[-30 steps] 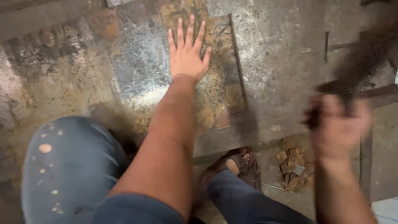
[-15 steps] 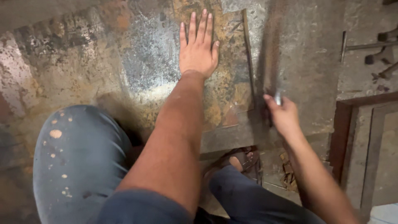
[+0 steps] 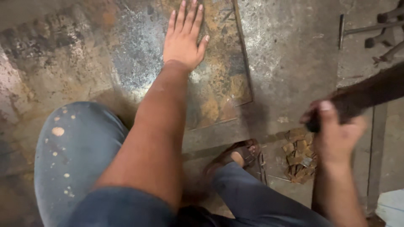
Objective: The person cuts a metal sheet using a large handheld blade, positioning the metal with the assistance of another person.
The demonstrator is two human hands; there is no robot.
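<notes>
Two hands show in the head view. The left hand point(image 3: 184, 35) lies flat and spread, palm down, on a rusty metal sheet point(image 3: 219, 84) that rests on the floor point(image 3: 294, 63). The right hand point(image 3: 336, 134) is off to the right of the sheet's edge, above the floor, clenched round a dark, blurred tool point(image 3: 370, 92). Just beside that hand lies a small heap of rusty scraps point(image 3: 298, 156), next to a sandalled foot point(image 3: 235, 157).

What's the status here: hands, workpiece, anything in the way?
Left hand flat, fingers spread, pressing rusty metal sheet. Right hand gripping dark blurred tool, clear of the sheet. Metal scrap pile by sandalled foot.
</notes>
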